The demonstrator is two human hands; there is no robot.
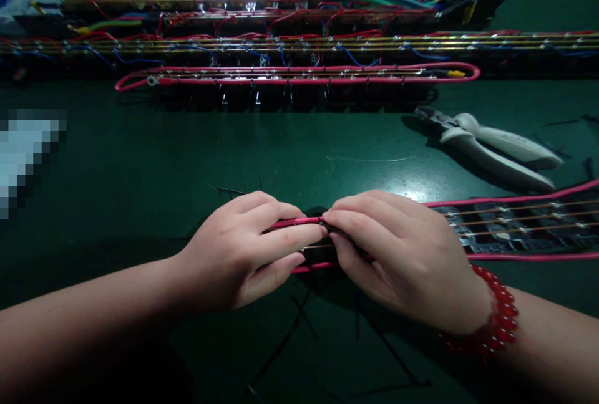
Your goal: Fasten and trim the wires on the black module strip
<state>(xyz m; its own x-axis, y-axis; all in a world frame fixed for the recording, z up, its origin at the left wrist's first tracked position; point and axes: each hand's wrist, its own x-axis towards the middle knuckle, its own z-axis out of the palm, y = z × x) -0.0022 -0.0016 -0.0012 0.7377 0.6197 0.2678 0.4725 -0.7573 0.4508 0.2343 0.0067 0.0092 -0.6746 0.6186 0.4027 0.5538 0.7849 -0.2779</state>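
Observation:
In front of me lies a long dark strip assembly [524, 223] with metal rods, soldered joints and a red cable [580, 189] along its edges. My left hand [243, 248] is closed over its left part, fingers on the red cable and thumb at the near side. Touching its index fingertip, my right hand [393, 248] pinches a black cable tie around the far run of the cable. Most of the tie is hidden by the fingers. A red bead bracelet [503, 310] circles the right wrist.
Pliers with pale grips [496, 142] lie at the right. A similar strip with a red cable loop [299, 70] sits farther back, before longer wired strips [299, 42]. Loose black ties [281, 341] are scattered on the green table [187, 148] near me.

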